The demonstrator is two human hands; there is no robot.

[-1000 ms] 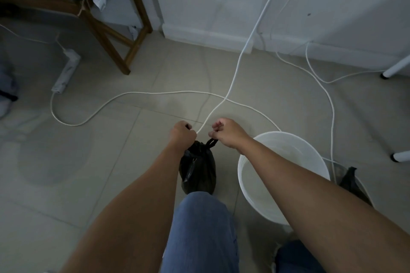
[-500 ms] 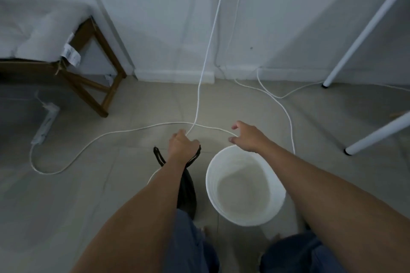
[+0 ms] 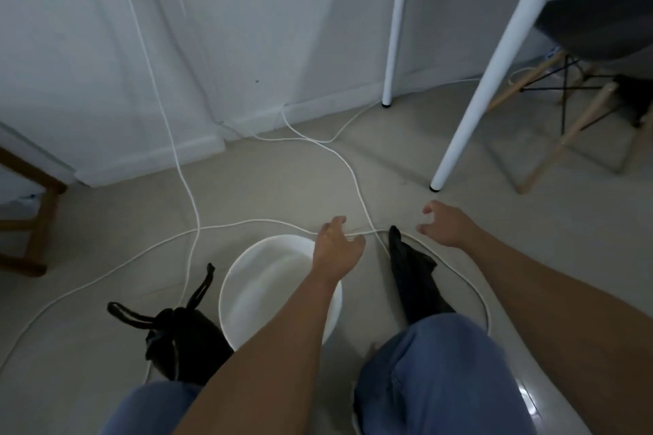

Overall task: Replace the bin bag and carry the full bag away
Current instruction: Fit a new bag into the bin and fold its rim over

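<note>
A tied full black bin bag (image 3: 183, 342) stands on the floor left of the white bin (image 3: 247, 286), its handles loose. The bin has no liner in it. A flat, empty black bag (image 3: 413, 275) lies on the floor right of the bin, partly hidden by my knee. My left hand (image 3: 337, 247) hovers over the bin's far rim with relaxed fingers, holding nothing. My right hand (image 3: 447, 224) is open, just right of the flat bag's top end, apart from it.
White cables (image 3: 198, 215) run across the tiled floor around the bin. White table legs (image 3: 473, 99) stand at the right, with a dark chair (image 3: 579, 56) behind them. A wooden chair leg (image 3: 39, 219) is at the left. My blue-jeaned knees fill the bottom edge.
My left hand has let go of the full bag, which now stands left of the bin. Both hands have moved right toward the flat bag. The view has swung right.
</note>
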